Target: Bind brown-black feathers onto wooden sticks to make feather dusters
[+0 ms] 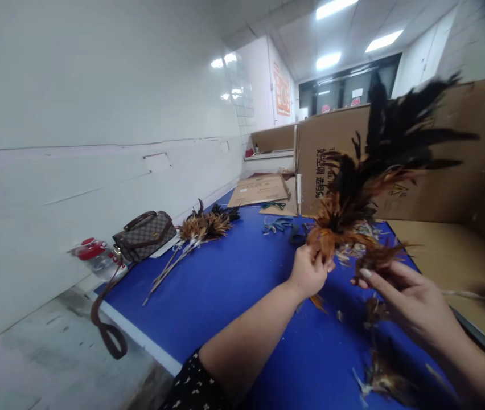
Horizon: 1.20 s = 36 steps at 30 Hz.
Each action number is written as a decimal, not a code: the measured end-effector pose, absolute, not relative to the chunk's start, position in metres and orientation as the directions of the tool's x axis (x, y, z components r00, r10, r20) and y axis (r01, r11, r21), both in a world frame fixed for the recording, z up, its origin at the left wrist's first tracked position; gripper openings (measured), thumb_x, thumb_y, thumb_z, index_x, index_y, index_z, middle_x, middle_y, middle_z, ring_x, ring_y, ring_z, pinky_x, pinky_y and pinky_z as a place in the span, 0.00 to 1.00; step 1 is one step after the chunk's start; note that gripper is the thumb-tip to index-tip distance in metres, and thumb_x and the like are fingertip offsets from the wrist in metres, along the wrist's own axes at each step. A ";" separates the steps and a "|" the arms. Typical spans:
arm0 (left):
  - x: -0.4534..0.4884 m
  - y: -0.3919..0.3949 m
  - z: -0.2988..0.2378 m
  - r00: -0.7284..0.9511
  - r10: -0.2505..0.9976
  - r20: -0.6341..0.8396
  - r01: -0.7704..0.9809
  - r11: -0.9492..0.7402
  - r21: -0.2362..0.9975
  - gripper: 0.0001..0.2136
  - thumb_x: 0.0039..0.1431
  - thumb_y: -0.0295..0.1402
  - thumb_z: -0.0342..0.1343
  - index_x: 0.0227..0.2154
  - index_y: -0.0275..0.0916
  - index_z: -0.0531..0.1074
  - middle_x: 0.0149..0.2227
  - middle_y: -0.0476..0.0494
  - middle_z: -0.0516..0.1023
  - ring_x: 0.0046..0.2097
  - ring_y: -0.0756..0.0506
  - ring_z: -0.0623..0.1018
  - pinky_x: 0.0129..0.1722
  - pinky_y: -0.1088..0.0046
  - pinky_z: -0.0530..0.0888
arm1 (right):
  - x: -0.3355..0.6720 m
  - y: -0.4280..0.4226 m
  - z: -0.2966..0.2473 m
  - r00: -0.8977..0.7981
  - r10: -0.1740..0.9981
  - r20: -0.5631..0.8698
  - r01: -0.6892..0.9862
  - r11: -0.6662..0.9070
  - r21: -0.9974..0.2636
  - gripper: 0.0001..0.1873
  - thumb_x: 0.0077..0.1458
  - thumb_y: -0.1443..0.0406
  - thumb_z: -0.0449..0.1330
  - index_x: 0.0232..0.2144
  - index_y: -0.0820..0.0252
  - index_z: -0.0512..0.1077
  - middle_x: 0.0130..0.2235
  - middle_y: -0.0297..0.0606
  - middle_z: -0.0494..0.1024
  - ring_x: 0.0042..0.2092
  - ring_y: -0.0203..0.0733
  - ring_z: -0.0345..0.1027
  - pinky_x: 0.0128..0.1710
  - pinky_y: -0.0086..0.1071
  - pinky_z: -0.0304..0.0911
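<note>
Feather bundle [366, 182]: a fan of black and rust-brown plumes, held up in the air above the middle of the bench [225, 285], tips spreading high and the gathered quill ends pointing down. The left hand [308, 270] is closed tight around those quill ends. The right hand [409, 296] hovers just beside it, above the bench's right part, fingers long and loosely curved. A small brown tuft [377, 256] sits at its fingertips, but blur hides whether it is pinched or only touched.

Loose feathers [383, 376] and scraps lie scattered on the bench below both hands and toward its near edge. A second spray with long pale stems [202, 228] lies toward the bench's wall-side edge. A checked handbag [144, 233] sits on that edge, its strap hanging off the corner, and a red-capped bottle [95, 253] lies just beside it. Some blue-handled items [274, 225], too small to identify, lie toward the bench's far end. Flat cardboard [259, 189] lies there too, and a big cardboard box [439, 171] stands along the bench's far right side.

The likely trouble is the bundle coming apart. If the left hand's closure eases while the tuft is worked in, quills could slip and drop into the litter below. A hard push could bend or snap the plumes.
</note>
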State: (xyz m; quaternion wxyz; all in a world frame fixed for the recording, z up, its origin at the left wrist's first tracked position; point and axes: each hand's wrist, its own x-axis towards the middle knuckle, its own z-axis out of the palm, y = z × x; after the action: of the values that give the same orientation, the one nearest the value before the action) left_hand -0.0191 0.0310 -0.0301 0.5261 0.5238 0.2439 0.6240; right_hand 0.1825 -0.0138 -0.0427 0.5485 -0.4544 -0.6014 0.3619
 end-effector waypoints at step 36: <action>0.001 0.003 -0.040 0.367 0.884 0.289 -0.251 -0.205 0.946 0.20 0.59 0.45 0.71 0.26 0.39 0.69 0.26 0.50 0.67 0.31 0.51 0.65 0.34 0.71 0.66 | 0.175 -0.013 -0.036 0.089 0.919 0.385 0.330 0.338 -0.882 0.31 0.53 0.37 0.73 0.25 0.58 0.77 0.23 0.37 0.75 0.26 0.41 0.68 0.23 0.31 0.62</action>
State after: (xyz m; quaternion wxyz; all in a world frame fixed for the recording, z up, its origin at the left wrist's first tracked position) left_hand 0.0011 0.0026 -0.0395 0.5719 0.5968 0.2651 0.4964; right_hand 0.1752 -0.0132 -0.0360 0.5371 -0.5060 -0.6168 0.2741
